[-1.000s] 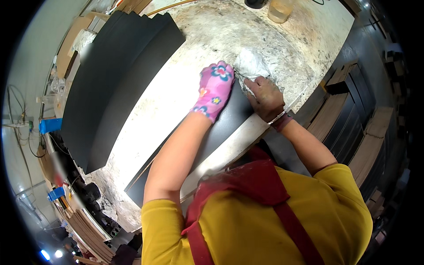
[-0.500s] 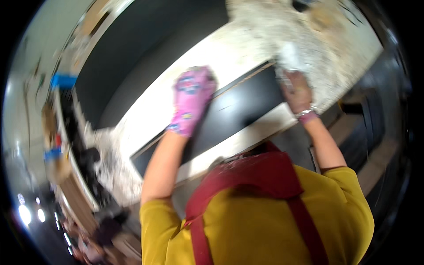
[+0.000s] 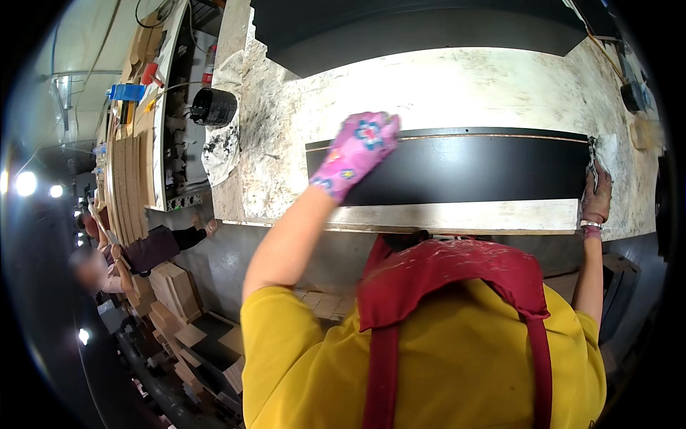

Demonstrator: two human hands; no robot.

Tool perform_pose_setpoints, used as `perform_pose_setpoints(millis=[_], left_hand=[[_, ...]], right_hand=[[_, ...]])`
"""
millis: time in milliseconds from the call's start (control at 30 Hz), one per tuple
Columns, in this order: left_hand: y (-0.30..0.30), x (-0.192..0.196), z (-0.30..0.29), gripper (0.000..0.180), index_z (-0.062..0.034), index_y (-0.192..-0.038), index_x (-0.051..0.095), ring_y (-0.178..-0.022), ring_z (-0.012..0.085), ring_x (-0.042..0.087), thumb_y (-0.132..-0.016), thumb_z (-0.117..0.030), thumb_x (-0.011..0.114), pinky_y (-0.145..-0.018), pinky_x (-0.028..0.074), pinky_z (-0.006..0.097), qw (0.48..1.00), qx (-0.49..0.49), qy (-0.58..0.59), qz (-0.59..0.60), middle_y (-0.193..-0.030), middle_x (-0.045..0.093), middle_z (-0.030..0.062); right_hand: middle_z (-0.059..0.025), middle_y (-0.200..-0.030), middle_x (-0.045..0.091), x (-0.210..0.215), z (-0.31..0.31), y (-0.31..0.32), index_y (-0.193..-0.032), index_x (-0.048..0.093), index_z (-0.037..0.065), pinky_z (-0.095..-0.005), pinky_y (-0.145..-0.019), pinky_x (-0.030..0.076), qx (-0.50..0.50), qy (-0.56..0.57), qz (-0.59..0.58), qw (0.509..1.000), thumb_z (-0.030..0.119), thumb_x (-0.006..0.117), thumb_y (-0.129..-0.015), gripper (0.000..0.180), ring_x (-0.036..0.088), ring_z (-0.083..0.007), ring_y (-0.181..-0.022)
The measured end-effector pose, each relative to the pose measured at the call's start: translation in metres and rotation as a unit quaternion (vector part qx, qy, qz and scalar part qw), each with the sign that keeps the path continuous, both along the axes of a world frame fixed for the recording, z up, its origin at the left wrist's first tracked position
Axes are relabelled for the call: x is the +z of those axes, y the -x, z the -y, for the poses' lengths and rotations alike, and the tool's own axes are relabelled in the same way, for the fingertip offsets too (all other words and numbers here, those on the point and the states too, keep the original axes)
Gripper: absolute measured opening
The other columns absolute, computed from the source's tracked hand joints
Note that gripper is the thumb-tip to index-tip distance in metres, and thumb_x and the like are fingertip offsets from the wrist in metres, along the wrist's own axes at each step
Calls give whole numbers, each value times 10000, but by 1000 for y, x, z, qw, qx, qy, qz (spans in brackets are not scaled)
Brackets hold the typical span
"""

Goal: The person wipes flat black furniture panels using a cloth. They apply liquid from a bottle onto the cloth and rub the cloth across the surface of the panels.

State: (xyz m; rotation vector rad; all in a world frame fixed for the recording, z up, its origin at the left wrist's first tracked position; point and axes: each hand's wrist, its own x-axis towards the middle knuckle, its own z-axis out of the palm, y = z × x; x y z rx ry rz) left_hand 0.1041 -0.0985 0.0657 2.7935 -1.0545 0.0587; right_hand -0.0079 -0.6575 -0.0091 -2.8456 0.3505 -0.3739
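A long black panel [image 3: 464, 168] lies flat on a stained white workbench [image 3: 429, 93]. My left hand [image 3: 356, 151], in a pink flowered glove, presses flat on the panel's left part near its far edge. My right hand [image 3: 594, 196], bare and smeared, is at the panel's right end and grips a crumpled white rag [image 3: 599, 151] against that end.
A larger dark sheet [image 3: 400, 32] lies at the back of the bench. A black round can [image 3: 213, 107] and a rag stand at the bench's left end. Stacked wooden pieces [image 3: 128, 179] line the left side. Another person [image 3: 153, 247] is low at the left.
The view has swung so the panel now runs left to right. My right hand with the rag has slid out to the panel's right end; my left hand stays pressed on it.
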Motion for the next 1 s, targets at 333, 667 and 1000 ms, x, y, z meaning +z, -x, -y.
perform_pose_setpoints(millis=[333, 667, 1000], left_hand=[[7, 12, -232, 377, -81, -1172, 573, -791, 299, 607, -803, -99, 650, -696, 501, 396, 981, 149, -99, 75, -875, 624, 114], [77, -12, -35, 729, -23, -1405, 377, -1412, 371, 204, -856, -477, 536, -1135, 162, 503, 999, -32, -27, -27, -1482, 333, 176], [80, -22, -2, 769, -65, -1343, 443, -1358, 368, 284, -715, -433, 689, -1125, 176, 514, 993, -22, -94, -69, -1432, 383, 164]], right_hand=[[-193, -1148, 564, 13, -17, -3, -1224, 560, 76, -408, -930, 421, -2, 1, 7, 1000, 197, 543, -910, 337, 523, -367, -1086], [-137, -947, 592, 101, -268, -69, -969, 589, 60, -430, -719, 496, 334, -29, -7, 942, 281, 559, -878, 241, 599, -307, -849], [-180, -1072, 617, 59, 84, -62, -1110, 597, 61, -392, -843, 464, -194, 47, -77, 977, 270, 588, -876, 314, 595, -327, -999]])
